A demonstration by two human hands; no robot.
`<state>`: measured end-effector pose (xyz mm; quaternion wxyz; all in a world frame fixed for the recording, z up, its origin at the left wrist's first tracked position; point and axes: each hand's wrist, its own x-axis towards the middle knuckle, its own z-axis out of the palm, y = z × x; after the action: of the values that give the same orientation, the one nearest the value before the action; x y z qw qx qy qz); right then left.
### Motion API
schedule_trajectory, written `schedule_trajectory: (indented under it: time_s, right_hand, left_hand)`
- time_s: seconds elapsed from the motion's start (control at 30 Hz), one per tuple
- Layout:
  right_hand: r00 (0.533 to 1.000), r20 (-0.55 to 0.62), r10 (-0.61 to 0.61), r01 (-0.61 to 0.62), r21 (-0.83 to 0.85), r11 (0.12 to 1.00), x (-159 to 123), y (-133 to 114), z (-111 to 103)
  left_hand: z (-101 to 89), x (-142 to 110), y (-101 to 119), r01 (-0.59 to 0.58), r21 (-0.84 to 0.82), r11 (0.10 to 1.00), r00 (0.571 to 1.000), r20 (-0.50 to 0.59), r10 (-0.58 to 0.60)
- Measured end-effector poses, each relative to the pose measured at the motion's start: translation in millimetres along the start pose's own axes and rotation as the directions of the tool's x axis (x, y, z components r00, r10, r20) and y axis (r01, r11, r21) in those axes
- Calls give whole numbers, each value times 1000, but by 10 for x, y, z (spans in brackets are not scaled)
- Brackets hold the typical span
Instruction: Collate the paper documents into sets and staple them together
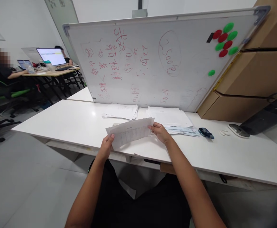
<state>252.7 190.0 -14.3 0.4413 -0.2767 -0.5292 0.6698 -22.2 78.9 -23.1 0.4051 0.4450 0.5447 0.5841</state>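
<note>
A printed sheet of paper point(131, 133) is held up over the front edge of the white desk, tilted toward me. It bears a heading and a table too small to read; I cannot tell if there is more than one sheet. At its left edge, my left hand point(107, 146) pinches it with the thumb in front. My right hand point(159, 131) grips the upper right corner. Behind the sheet lie a small paper stack point(120, 111) on the left and a larger paper stack point(169, 116) on the right, close to my right hand.
A whiteboard point(148, 63) with red writing and magnets stands on the desk point(64, 123). Cardboard boxes point(259, 69) are piled at the right. A dark blue object point(206, 133) and a round grey-black base point(238, 130) sit right of the stacks. Two people work at a far table.
</note>
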Motion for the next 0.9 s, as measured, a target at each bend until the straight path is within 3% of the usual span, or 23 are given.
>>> schedule_trajectory:
  time_s: [0.1, 0.27, 0.63, 0.9]
  right_hand:
    - [999, -41, 13, -14, -20, 1000, 12, 15, -21]
    - [997, -76, 28, -30, -29, 999, 23, 37, -26]
    - [990, -141, -15, -3, -124, 992, 35, 57, -38]
    - [964, -265, -15, -8, -86, 996, 78, 105, -87]
  left_hand:
    - [-44, -35, -5, 5, -53, 999, 999, 41, -2]
    - [-98, -17, -27, -8, 24, 1000, 1000, 6, 8]
    - [1, 96, -57, 26, -12, 1000, 968, -250, -28]
    - [-26, 98, -134, -5, -115, 993, 994, -105, -7]
